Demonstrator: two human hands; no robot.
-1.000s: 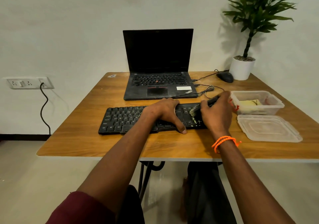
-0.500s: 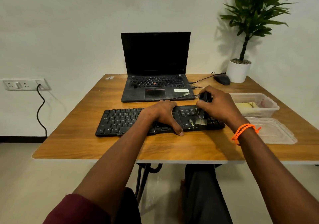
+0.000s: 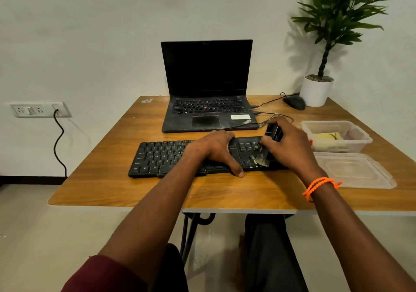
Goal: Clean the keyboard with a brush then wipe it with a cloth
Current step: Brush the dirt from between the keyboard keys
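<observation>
- since a second back, the right hand [image 3: 290, 150] has swung the small black-handled brush [image 3: 271, 138] from lying low and sideways to standing nearly upright, bristles down on the keys
- left hand [image 3: 216, 147] hasn't really budged, fingers relaxed and spread flat on the middle of the black full-size plastic keyboard [image 3: 162, 156], thumb hooked over the front edge, pinning it in place
- right hand's fingers are wrapped around the brush handle, bristles touching the right-hand block of keys
- keyboard sits on the wooden table [image 3: 112, 179] just in front of the dusty black laptop [image 3: 207, 102]
- progress guess: still mid-brushing, working the right end. can't tell how much of the left side is done
- wiping hasn't started. something pale yellow, maybe the cloth, sits in the clear plastic tub [image 3: 337, 134] to the right, its lid [image 3: 358, 170] lying in front of it
</observation>
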